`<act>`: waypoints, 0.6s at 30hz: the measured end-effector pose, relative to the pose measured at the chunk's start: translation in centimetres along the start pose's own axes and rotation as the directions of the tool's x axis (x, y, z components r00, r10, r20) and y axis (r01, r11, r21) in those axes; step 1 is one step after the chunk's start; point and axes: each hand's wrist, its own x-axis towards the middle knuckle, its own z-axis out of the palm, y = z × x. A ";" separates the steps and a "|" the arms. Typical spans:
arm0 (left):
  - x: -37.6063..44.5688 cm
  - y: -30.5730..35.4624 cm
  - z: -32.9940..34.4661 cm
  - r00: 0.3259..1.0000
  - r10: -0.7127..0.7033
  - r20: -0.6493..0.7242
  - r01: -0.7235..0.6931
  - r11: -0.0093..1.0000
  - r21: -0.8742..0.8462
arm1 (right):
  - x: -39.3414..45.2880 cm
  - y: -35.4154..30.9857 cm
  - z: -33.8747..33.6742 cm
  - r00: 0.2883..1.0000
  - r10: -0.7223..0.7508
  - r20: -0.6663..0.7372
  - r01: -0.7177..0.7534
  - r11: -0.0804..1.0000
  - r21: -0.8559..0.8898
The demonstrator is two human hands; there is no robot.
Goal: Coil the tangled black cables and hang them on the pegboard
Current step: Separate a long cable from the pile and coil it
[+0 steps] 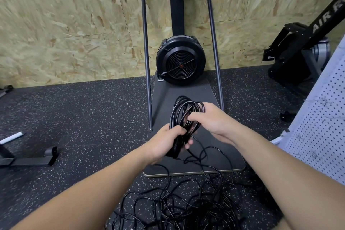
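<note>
Midway through the job, my left hand (169, 141) grips the bottom of a half-made coil (183, 117) of black cable while my right hand (209, 119) pinches its loops near the top, above a fan machine's base plate (220, 162). Much cable lies loose in a tangle (179, 207) on the rubber floor (74, 117), one strand running up to the coil. Pulled carelessly, that strand could snag and knot tighter, or the gathered loops could slip free. A white pegboard (321, 117) waits at right.
</note>
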 end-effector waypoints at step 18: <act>-0.5 1.1 0.0 0.998 -0.008 0.058 -0.001 0.988 0.157 | 0.4 1.2 -0.1 0.995 -0.055 -0.080 0.052 0.998 -0.043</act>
